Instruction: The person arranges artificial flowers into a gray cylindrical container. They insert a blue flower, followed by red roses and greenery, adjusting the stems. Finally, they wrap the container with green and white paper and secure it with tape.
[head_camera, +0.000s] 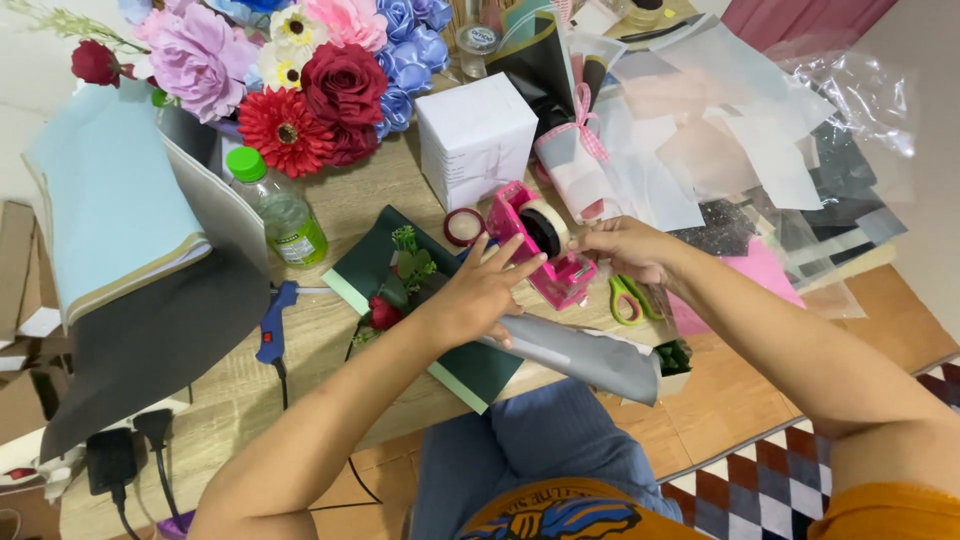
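A pink tape dispenser (540, 245) is being worked at the middle of a wooden table (350, 200). The left hand (480, 295) is spread open, fingers extended toward the dispenser's roll, with the palm lying over a rolled sheet of grey wrapping paper (585, 360); nothing is gripped by it. The right hand (625, 248) is brought in from the other side with its fingers curled at the front of the dispenser, near the cutter; a strip of tape may be pinched there, but that cannot be made out from this angle.

The grey roll is laid across a dark green sheet (470, 370), and from its left end a small red rose (383, 313) with green leaves can be seen, so 1 flower appears to be wrapped already. The wrap is judged to be rolled but not yet fastened: no tape is seen on the seam, and no ribbon is tied on it. A pair of green-handled scissors (628, 298) lies just beside the dispenser, and a red tape roll (463, 227) is near its other side.

Farther off, a bunch of artificial flowers (300, 70), a white box (475, 140), a green-capped bottle (280, 210) and a blue glue gun (273, 325) are set out, with loose wrapping sheets (740, 150) piled at the right.
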